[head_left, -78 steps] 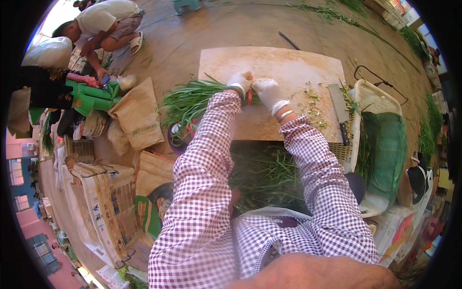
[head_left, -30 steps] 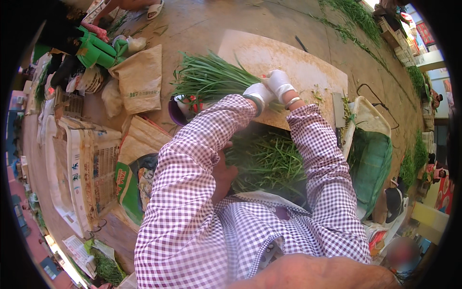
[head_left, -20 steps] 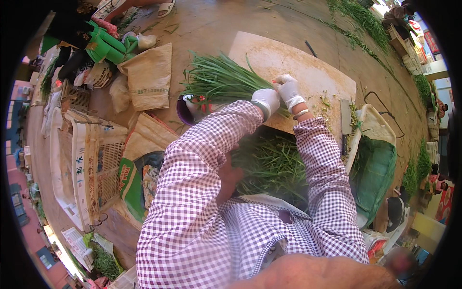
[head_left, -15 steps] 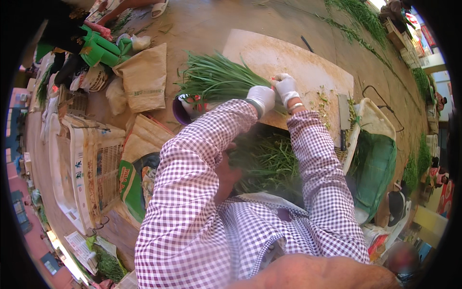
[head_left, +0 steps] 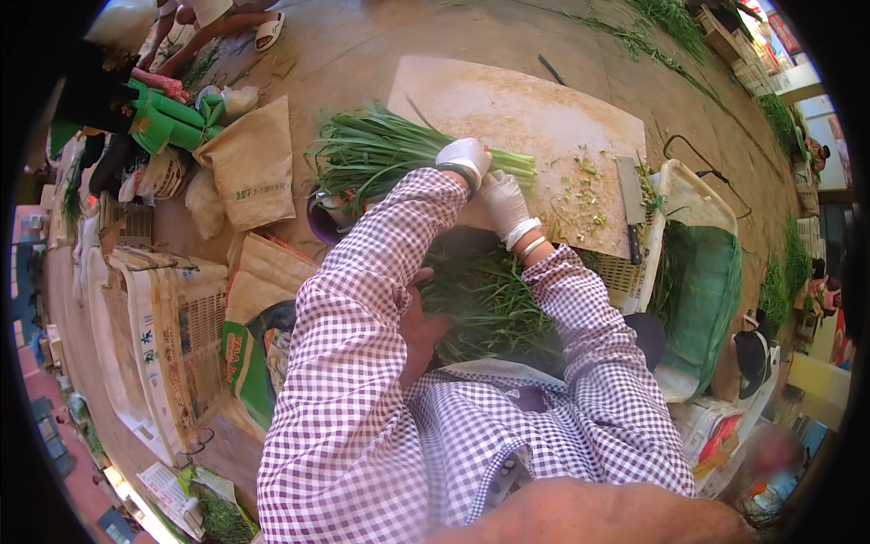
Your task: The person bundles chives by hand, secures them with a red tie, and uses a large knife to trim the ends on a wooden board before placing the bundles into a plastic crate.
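Right hand (head_left: pixel 505 206) (of two) has drawn back beside one bunch (head_left: pixel 385 150).

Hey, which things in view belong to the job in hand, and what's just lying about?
Likely part of the job:
left hand and right hand, both at the bundle of greens
board
cleaver, untouched
loose greens below the board

Apparently just lying about:
tan sack
white crate, left
dark rod on the floor

On my feed I see purple-and-white gingham sleeves (head_left: pixel 349 313) and matching smock (head_left: pixel 471 426); left hand (head_left: pixel 465 157) white-gloved with dark wristband (head_left: pixel 462 172), right hand (head_left: pixel 505 204) white-gloved with pale bangle (head_left: pixel 533 246).
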`<state>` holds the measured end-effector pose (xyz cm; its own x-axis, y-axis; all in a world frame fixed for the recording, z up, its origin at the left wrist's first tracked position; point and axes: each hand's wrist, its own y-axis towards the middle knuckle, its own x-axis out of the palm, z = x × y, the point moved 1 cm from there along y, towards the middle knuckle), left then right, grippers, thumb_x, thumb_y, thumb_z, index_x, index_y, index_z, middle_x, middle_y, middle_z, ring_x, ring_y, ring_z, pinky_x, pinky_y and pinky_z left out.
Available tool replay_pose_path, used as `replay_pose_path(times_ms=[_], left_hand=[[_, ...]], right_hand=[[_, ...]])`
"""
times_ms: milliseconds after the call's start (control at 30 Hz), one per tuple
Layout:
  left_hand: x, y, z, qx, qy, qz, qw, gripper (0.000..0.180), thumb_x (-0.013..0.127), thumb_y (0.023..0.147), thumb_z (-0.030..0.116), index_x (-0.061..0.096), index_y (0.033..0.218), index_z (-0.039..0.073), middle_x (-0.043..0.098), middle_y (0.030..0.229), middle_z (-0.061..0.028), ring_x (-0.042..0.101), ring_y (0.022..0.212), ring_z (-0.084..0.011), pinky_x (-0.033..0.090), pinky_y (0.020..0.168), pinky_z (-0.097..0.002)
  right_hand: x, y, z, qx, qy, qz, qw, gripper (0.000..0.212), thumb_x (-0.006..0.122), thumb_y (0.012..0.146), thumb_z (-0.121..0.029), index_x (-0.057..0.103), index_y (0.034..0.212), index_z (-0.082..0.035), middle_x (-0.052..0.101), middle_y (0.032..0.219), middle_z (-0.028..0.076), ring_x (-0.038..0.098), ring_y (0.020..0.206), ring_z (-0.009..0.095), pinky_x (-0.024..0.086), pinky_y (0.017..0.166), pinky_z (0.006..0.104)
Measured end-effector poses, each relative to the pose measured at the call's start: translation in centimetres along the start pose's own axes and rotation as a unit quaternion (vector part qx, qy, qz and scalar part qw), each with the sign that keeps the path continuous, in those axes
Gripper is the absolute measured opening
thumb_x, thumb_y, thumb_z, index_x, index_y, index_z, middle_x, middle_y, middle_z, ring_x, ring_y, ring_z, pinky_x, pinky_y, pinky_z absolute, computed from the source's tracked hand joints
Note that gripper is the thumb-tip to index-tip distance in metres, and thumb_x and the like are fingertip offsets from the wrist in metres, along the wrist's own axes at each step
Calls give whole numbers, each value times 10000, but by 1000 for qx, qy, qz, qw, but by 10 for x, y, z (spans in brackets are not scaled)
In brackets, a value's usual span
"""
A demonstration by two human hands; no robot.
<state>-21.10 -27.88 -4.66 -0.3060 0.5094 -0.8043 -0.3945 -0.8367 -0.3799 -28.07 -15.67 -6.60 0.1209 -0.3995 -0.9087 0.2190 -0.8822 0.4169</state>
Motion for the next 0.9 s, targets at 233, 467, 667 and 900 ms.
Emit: replay_pose_path(times_ms=[233, 467, 667, 900], left_hand=[[-30, -18, -19, 88, -57, 127, 986, 347, 667, 824, 435, 690, 918, 101, 700, 870, -140, 665, 874, -324, 514, 766, -398], [-31, -41, -22, 204, 179, 139, 953, 791, 811, 671, 324, 471, 1371, 180, 452, 1433, -106, 362, 1369, -301, 285, 1116, -495], [-31, -36, -26, 239, 283, 97, 924, 1100, 852, 611, 303, 231, 1517, 242, 388, 1492, -92, 296, 1417, -278, 148, 1164, -574], [-27, -35, -26, 260, 242, -2, 935, 949, 840, 632, 341, 366, 1444, 211, 460, 1429, -68, 381, 1363, -241, 226, 1147, -563]], right_hand=[[-42, -12, 42, 183, 138, 52, 972, 504, 725, 767, -219, 566, 1234, -117, 589, 1183, 140, 562, 1078, 322, 443, 926, 439], [7, 2, 58, 125, -77, -170, 974, 707, 662, 796, -224, 363, 1415, -59, 498, 1311, 185, 494, 1194, 339, 390, 998, 462], [-25, 34, 75, 137, 102, -302, 938, 564, 740, 704, -297, 538, 1152, -20, 659, 1034, 214, 651, 935, 370, 528, 791, 426], [-52, 0, 98, 157, 243, -217, 932, 603, 807, 705, -319, 598, 1175, -5, 674, 1037, 205, 654, 983, 336, 514, 852, 382]])
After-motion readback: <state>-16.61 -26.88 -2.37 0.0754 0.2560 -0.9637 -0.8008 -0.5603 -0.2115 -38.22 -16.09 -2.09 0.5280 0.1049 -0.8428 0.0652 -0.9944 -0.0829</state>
